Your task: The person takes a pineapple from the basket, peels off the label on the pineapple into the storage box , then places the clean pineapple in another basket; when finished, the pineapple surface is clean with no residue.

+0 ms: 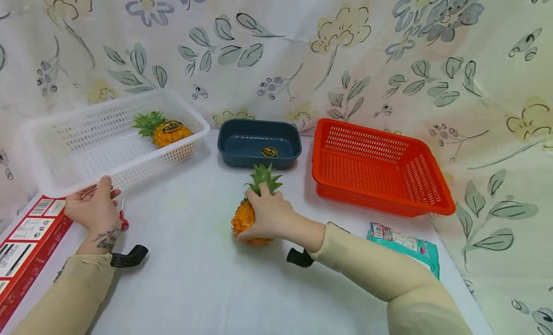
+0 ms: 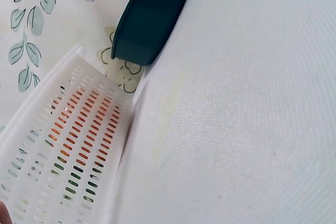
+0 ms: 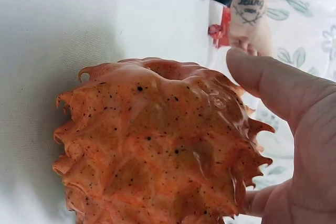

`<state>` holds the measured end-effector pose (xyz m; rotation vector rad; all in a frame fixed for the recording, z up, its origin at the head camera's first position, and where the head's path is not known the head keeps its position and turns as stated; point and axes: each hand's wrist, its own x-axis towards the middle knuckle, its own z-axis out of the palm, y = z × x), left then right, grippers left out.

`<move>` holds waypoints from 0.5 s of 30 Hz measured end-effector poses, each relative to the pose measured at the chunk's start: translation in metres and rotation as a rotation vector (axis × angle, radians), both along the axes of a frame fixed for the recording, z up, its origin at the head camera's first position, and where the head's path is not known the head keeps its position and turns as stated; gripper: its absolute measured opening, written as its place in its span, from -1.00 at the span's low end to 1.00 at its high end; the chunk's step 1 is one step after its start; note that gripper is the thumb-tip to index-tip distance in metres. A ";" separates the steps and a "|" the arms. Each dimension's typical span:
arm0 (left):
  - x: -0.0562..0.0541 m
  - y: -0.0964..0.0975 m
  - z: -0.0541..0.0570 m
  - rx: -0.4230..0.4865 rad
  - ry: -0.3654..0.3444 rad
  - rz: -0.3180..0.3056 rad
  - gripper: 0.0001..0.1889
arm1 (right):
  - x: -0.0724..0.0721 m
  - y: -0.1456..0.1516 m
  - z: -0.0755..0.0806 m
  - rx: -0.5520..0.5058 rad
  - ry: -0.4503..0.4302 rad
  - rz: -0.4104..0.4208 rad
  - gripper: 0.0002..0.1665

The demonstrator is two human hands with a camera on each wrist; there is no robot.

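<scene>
An orange, spiky pineapple (image 1: 243, 217) with a green leafy crown stands on the white cloth, in front of the dark blue tub. My right hand (image 1: 272, 215) grips it from the right side. Close up in the right wrist view, its glossy, black-speckled skin (image 3: 157, 150) fills the lower middle, with my thumb along the edge. At the left, my left hand (image 1: 95, 208) holds the near rim of a white slotted basket (image 1: 142, 174), thumb outside. Inside that basket lies a second pineapple (image 1: 170, 133) bearing a dark oval label; its orange and green show through the slots in the left wrist view.
The dark blue tub (image 1: 259, 161) at the back middle has an oval label (image 1: 269, 152) inside. A red slotted basket (image 1: 367, 196) stands to its right, with a teal packet (image 1: 406, 248) nearer. A red-and-white box (image 1: 34, 239) and a small red item (image 1: 124, 223) lie at the left.
</scene>
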<state>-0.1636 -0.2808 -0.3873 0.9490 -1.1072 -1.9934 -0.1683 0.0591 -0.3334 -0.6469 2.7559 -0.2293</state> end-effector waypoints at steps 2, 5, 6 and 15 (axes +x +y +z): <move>0.000 0.000 -0.001 0.006 0.012 0.006 -0.46 | -0.001 -0.001 0.001 0.003 -0.011 0.004 0.11; 0.001 0.001 -0.002 -0.005 0.037 0.003 -0.45 | -0.002 -0.001 0.002 0.016 -0.031 0.010 0.07; 0.001 0.001 -0.002 -0.009 0.043 0.001 -0.45 | -0.002 -0.001 0.002 0.022 -0.038 0.013 0.06; -0.002 0.001 -0.003 -0.036 0.059 0.024 -0.51 | -0.003 0.002 0.002 0.016 -0.106 0.008 0.11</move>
